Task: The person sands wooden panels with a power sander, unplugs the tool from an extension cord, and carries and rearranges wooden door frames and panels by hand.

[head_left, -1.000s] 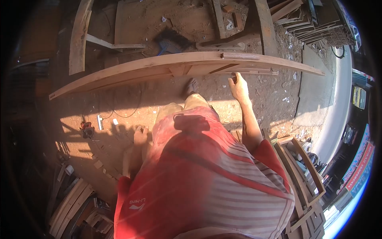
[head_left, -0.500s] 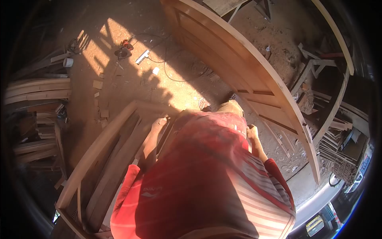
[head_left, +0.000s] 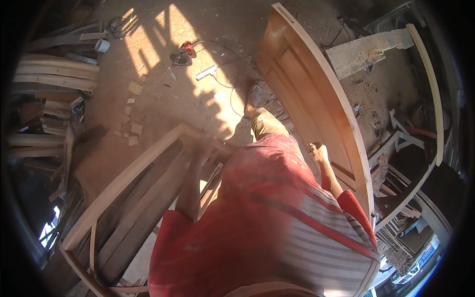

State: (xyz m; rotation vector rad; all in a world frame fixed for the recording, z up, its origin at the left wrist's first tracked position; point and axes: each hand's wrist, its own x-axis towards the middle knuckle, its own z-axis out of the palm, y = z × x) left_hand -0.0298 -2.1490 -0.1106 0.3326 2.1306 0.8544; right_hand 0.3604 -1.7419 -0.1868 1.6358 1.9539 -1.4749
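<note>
My right hand (head_left: 318, 152) hangs beside my hip with its fingers curled closed; whatever may be inside them is hidden. Close to its right stands a large panelled wooden door (head_left: 316, 106), tilted in this view, with a small gap between hand and door. My left hand (head_left: 202, 145) is dark and smeared by motion, so its fingers cannot be made out. It is nearest to the corner of a pale wooden frame (head_left: 133, 171), and I cannot tell whether the two touch. Long dark boards (head_left: 143, 208) lie inside that frame.
A red power tool (head_left: 187, 49) with a cable and a white bar-shaped object (head_left: 206, 73) lie on the dusty floor. Wood offcuts (head_left: 135, 88) are scattered at left, beside stacked timber (head_left: 57, 72). A rough plank (head_left: 368, 52) and wooden trestles (head_left: 396, 138) stand beyond the door.
My body has stepped and turned, so the floor items and the door sit farther right in view. One leg now reaches forward. My left hand has blurred and darkened; my right remains curled.
</note>
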